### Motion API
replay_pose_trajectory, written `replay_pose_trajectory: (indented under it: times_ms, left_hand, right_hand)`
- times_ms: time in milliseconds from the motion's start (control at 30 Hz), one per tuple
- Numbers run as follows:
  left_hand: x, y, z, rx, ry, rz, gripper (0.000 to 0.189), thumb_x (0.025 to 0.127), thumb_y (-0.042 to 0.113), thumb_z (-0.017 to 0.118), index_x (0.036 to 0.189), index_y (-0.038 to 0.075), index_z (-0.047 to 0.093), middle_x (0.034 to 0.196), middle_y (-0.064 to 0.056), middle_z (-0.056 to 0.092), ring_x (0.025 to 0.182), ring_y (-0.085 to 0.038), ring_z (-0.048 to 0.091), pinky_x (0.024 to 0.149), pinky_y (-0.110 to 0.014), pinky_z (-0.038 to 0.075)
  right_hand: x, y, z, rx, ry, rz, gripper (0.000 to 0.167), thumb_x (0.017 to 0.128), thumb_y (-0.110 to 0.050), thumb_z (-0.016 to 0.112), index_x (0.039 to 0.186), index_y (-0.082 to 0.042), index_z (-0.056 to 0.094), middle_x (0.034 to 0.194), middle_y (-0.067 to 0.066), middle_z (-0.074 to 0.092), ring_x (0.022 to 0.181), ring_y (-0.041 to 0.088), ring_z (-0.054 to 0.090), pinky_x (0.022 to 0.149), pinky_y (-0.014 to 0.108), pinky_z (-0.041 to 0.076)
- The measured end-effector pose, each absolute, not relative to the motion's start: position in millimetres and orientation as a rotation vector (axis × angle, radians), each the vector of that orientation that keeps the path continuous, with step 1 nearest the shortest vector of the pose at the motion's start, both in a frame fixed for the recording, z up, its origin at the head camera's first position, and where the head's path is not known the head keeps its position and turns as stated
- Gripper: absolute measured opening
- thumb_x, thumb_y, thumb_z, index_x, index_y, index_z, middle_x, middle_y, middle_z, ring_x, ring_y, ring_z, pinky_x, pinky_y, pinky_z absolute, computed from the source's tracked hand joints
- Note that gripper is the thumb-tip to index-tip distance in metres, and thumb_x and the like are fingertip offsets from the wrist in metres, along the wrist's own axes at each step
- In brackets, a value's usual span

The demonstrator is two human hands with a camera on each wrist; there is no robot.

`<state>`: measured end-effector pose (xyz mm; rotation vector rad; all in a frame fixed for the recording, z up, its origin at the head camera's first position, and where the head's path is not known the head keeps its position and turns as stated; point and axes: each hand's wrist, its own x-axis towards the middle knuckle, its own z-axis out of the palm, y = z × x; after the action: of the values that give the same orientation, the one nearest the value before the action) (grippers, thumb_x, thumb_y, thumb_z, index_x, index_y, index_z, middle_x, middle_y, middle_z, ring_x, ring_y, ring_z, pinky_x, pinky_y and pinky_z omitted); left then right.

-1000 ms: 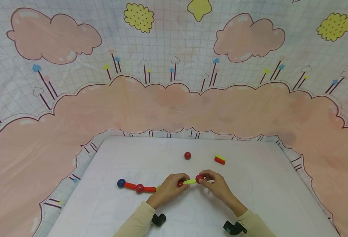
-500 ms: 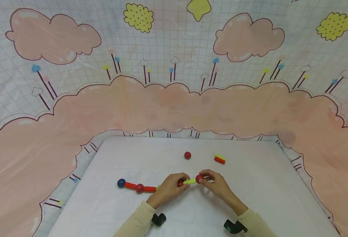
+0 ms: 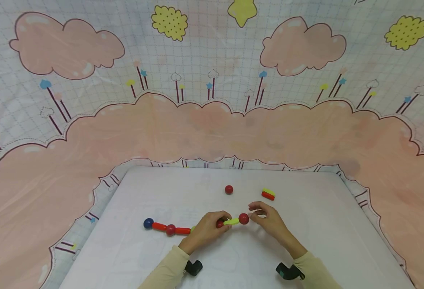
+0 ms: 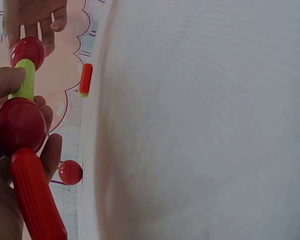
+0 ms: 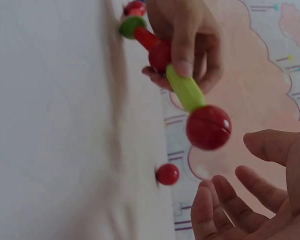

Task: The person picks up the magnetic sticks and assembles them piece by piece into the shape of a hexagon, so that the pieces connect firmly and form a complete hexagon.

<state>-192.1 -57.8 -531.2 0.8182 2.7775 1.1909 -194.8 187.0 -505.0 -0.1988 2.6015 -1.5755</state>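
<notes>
My left hand (image 3: 207,228) holds a chain of toy rods and balls, its thumb on a yellow-green rod (image 5: 187,91) beside a red ball (image 4: 20,126). Another red ball (image 3: 243,218) caps the right end of that rod. Leftward the chain runs past a red rod (image 4: 36,195) and a green ball (image 5: 131,27), partly hidden by my hand in the head view, to red rods, a red ball (image 3: 170,230) and a blue ball (image 3: 148,223). Just right of the end ball is my right hand (image 3: 270,220), fingers parted, holding nothing and apart from the ball.
On the white table (image 3: 125,257), a loose red ball (image 3: 229,190) lies beyond my hands. Farther right, a red rod (image 3: 268,196) lies alongside a yellow-green rod (image 3: 269,191). A patterned cloth (image 3: 212,132) spreads behind the table.
My right hand has let go of the red end ball and moved slightly right. My left hand and the chain keep their place.
</notes>
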Motion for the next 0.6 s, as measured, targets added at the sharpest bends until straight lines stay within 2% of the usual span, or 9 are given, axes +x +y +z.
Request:
replay_pose_trajectory:
  times_ms: [233,600]
  left_hand:
    - [-191.5,-57.4,-531.5,0.813,2.78,1.19,0.022,0.091,0.026,0.071,0.111,0.02,0.066,0.093,0.008,0.067,0.079,-0.003,0.052,0.074,-0.018,0.047]
    - [-190.4,-56.4,-530.1,0.8,2.75,1.204,0.026,0.09,0.033,0.072,0.112,0.019,0.07,0.098,0.01,0.067,0.084,-0.002,0.054,0.079,-0.02,0.049]
  right_hand:
    - [-203.7,208.0,-498.7,-0.181,2.706,-1.553,0.035,0.092,-0.019,0.069,0.124,-0.006,0.062,0.119,0.012,0.066,0.11,0.03,0.061,0.082,0.031,0.054]
    - [-224.5,237.6,-509.0,-0.036,2.805,-1.49,0.034,0.094,-0.02,0.066,0.125,-0.007,0.061,0.124,0.015,0.065,0.113,0.033,0.061,0.081,0.03,0.052]
